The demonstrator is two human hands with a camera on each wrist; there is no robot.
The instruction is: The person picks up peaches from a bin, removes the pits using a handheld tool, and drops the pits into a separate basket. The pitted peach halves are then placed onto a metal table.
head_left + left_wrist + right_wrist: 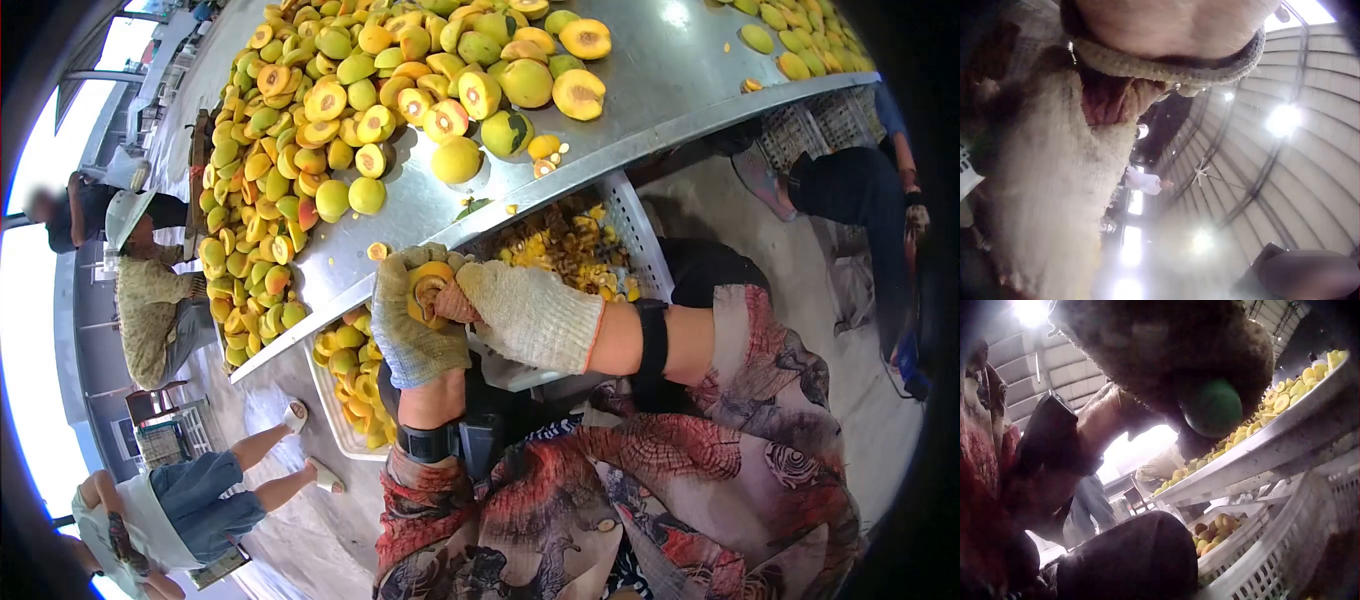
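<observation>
In the head view my gloved left hand [415, 330] cups a halved yellow peach [430, 278], its cut face and brownish hollow turned up. The gloved right hand [530, 310] comes in from the right, fingers curled at the peach's edge. Reddish fingertips [456, 300] bear on the cut face near the hollow. In the right wrist view a smooth green rounded thing [1213, 409] shows under the dark glove; I cannot tell whether it is the peach's skin. Both hands are just off the metal table's near edge.
Many whole and halved peaches [340, 100] heap on the metal table [650, 90]. Below its edge, a white crate [640, 235] contains pits and scraps; another crate [325, 395] holds peach halves. Other people stand at left, and a seated person [850, 195] is at right.
</observation>
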